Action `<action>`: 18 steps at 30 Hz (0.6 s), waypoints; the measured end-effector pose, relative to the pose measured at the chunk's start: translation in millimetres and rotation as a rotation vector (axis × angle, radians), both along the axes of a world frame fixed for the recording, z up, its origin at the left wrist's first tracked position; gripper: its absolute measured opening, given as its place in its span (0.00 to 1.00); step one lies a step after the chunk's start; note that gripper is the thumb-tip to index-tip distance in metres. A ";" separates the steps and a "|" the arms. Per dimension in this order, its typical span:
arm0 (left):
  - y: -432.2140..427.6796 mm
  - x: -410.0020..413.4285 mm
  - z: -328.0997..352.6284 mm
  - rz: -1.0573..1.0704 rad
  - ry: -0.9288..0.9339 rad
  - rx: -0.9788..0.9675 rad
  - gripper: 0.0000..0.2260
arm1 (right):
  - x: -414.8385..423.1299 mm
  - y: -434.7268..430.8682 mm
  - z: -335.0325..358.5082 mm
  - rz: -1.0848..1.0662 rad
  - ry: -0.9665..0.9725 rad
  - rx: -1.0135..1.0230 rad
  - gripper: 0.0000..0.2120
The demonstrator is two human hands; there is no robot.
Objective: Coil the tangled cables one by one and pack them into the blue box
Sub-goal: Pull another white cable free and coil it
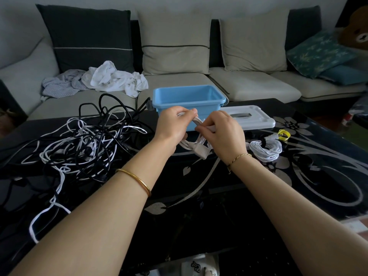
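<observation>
Two hands meet over the middle of the table [219,196], just in front of the blue box [189,98].

Left hand [173,124]: fingers curled round the upper bend of a looped white cable [196,145], whose plug hangs below the palm.

Right hand [225,134]: fingertips pinching a strand of the same cable at the loop's side.

Blue box: open-topped, at 12 o'clock, standing at the table's far edge. Its grey lid [253,118] lies flat just beside it at 1 o'clock.

Tangle of black and white cables [85,144]: spread from 9 to 11 o'clock, with one white strand trailing toward 7 o'clock.

Bundled white cable [266,149]: at 2 o'clock, near a yellow clip [283,134].

Bare table surface, black with silver flowers, runs from 3 to 6 o'clock, out to the right-hand corner and between the forearms.

Beyond the far edge, a sofa [249,84] carries crumpled clothes [111,78] at 11 o'clock.

Below the near edge at 6 o'clock, a white object [196,266] bears dark lettering too small to read.
</observation>
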State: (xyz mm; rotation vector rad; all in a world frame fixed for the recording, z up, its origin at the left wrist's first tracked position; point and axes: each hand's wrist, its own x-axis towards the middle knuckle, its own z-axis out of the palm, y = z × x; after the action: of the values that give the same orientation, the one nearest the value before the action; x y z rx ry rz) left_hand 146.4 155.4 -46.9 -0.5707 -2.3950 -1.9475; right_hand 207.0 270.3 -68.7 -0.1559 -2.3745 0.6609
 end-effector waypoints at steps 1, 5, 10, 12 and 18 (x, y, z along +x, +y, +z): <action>0.3 0.3 0.3 0.000 -0.001 0.008 0.09 | -0.6 0.9 -0.6 -0.002 0.010 0.001 0.10; 1.7 0.2 0.4 0.005 -0.037 0.057 0.08 | -1.5 -0.4 -2.2 0.063 0.011 -0.043 0.09; 1.2 -0.4 -0.4 -0.003 -0.068 0.087 0.08 | -3.4 -0.8 -1.8 0.150 0.036 -0.131 0.12; -0.4 -1.0 -1.0 -0.027 -0.077 0.109 0.09 | -3.6 1.5 -2.0 0.186 0.009 -0.255 0.13; -3.7 -2.4 -3.6 -0.112 -0.089 0.125 0.09 | -7.3 10.7 -9.8 0.254 -0.089 -0.488 0.12</action>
State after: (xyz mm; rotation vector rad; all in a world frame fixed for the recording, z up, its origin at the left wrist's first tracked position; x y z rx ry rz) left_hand 144.0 151.7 -50.4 -0.6387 -2.3158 -2.1942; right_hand 199.7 281.0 -78.5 -0.0939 -2.2932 1.3751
